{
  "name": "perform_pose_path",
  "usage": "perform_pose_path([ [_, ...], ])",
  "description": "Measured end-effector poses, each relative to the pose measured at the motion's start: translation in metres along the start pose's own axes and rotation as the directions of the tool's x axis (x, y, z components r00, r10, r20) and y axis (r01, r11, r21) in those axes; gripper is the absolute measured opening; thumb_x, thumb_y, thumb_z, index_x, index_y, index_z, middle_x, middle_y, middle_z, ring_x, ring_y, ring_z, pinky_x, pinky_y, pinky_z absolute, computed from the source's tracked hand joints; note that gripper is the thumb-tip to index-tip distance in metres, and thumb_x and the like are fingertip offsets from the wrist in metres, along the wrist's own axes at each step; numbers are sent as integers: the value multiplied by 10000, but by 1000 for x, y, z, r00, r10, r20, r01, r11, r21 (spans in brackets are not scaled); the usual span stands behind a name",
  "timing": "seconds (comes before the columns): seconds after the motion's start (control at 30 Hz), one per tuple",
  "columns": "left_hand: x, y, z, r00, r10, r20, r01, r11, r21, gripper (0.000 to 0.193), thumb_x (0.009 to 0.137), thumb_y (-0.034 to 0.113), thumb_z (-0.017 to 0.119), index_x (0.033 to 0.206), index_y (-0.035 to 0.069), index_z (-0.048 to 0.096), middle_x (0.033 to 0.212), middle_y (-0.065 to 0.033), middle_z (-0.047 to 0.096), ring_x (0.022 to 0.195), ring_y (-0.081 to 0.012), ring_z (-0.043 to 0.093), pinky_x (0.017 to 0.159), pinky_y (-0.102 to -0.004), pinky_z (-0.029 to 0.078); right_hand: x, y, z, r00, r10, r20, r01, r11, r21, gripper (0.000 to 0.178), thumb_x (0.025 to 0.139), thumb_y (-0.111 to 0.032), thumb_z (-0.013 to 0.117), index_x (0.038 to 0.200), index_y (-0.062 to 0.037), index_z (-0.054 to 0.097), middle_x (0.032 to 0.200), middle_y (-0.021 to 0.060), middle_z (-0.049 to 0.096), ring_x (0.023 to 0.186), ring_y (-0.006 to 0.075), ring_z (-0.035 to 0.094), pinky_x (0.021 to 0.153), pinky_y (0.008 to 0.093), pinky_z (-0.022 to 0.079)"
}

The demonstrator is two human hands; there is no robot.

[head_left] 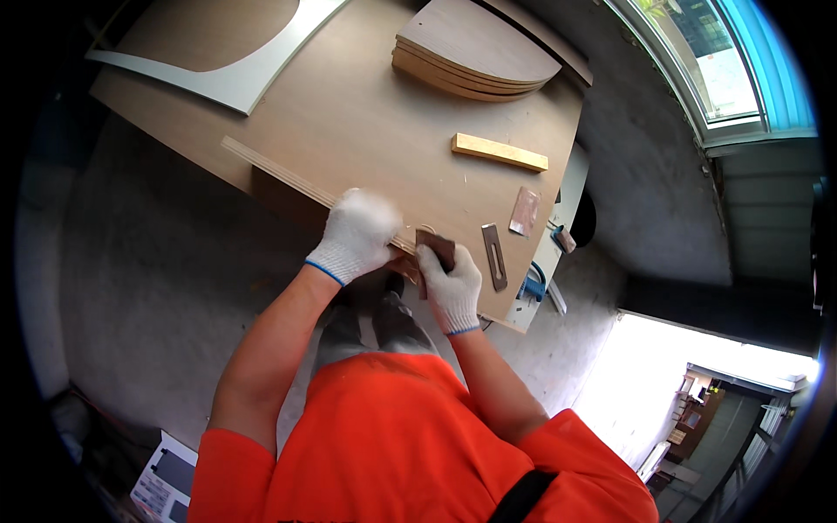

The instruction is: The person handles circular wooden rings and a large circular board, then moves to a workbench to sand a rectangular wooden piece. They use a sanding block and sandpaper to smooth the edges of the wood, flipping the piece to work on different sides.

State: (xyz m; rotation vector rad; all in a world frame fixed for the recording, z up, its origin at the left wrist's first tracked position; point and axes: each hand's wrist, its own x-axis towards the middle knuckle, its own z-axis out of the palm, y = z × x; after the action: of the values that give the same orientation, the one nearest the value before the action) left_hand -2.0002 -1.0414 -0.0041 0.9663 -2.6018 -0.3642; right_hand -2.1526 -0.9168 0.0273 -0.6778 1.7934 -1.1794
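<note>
Both of my hands wear white knit gloves. My left hand (359, 234) is closed over the edge of a thin layered board (279, 173) at the table's near side; its fingers are partly blurred. In my right hand (453, 286) is a dark brown piece of sandpaper (438, 247), pressed at the board's right end beside the left hand. A pale wood shaving lies just above the two hands. To the right of my right hand, a slotted steel plane iron (494, 257) rests on the tabletop (384, 122).
Beyond the plane iron lie a worn sandpaper piece (525, 211) and a wooden bar (499, 152). Curved panels (475, 52) are stacked at the far side. A white curved cutout (231, 87) sits far left. A blue-handled tool (534, 282) is off the table's right edge.
</note>
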Motion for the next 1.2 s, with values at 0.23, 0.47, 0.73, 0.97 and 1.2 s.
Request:
perform_pose_path([
  [0.23, -2, -1, 3, 996, 26, -82, -28, 999, -30, 335, 576, 371, 909, 680, 132, 699, 778, -82, 659, 790, -331, 679, 760, -485, 547, 9, -12, 2, 999, 36, 24, -34, 997, -75, 232, 1003, -157, 775, 1087, 50, 710, 741, 65, 701, 534, 95, 606, 480, 276, 466],
  [0.47, 0, 0, 1, 999, 20, -49, -20, 1000, 0, 342, 578, 380, 918, 729, 130, 741, 788, -78, 694, 813, -318, 702, 806, -465, 556, 7, -12, -1, 1000, 12, 19, -11, 999, -30, 211, 1006, -151, 767, 1066, 40, 702, 746, 63, 696, 522, 107, 595, 466, 283, 457],
  [0.73, -2, 0, 0, 995, 36, -95, -40, 998, -40, 326, 563, 357, 900, 691, 138, 695, 763, -65, 651, 806, -307, 676, 776, -462, 532, 12, 1, -6, 997, -1, 74, 3, 1000, -25, 225, 1009, -168, 759, 1068, 39, 693, 740, 74, 696, 496, 115, 573, 451, 284, 443],
  [0.97, 0, -1, 3, 994, 50, -93, -52, 998, -17, 341, 571, 374, 919, 692, 137, 705, 765, -69, 657, 810, -309, 682, 777, -467, 535, -6, 5, -18, 991, 94, 90, -97, 995, 38, 269, 1012, -215, 774, 1040, 38, 690, 757, 77, 711, 551, 106, 614, 488, 279, 457],
  [1.2, -2, -1, 1, 998, 33, -55, -33, 999, 6, 353, 567, 383, 940, 719, 136, 738, 775, -85, 686, 810, -329, 697, 782, -473, 555, -14, 9, -20, 992, 63, 110, -70, 996, 63, 311, 990, -254, 794, 1010, 42, 700, 747, 71, 717, 548, 117, 631, 504, 288, 473],
])
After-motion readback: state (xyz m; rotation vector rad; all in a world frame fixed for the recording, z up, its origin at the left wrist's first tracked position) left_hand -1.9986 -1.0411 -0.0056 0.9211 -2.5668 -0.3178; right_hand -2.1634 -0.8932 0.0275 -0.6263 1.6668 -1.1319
